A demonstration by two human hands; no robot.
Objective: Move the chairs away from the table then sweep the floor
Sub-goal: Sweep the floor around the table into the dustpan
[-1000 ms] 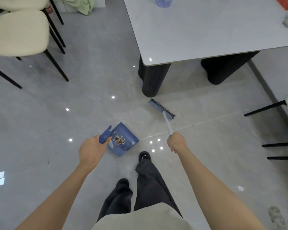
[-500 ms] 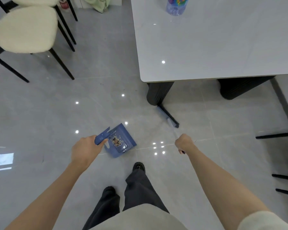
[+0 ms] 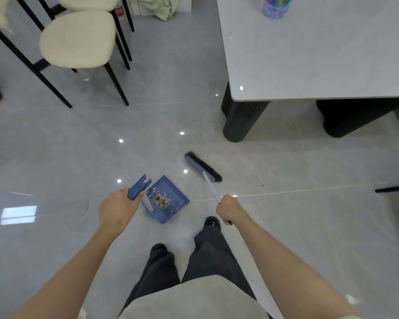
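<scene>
Grip: right hand (image 3: pixel 229 207) clamped round white-handled blue broom (image 3: pixel 203 168), bristles down on grey tile floor (image 3: pixel 78 146). Left hand (image 3: pixel 119 209) wrapped on blue plastic dustpan (image 3: pixel 168 199) handle, pan low beside bristles, presumably to catch dirt. Cream padded chairs (image 3: pixel 77 39) well clear of white table (image 3: pixel 320 54).

Two cream-seated, black-legged chairs (image 3: pixel 77 39) stand well apart from the white table (image 3: pixel 320 54). The blue broom (image 3: pixel 202 166) rests its black bristles on the grey floor (image 3: pixel 55 146), near the blue dustpan (image 3: pixel 171 200).

No readable text (dustpan label (image 3: pixel 161 200) blurred).
</scene>
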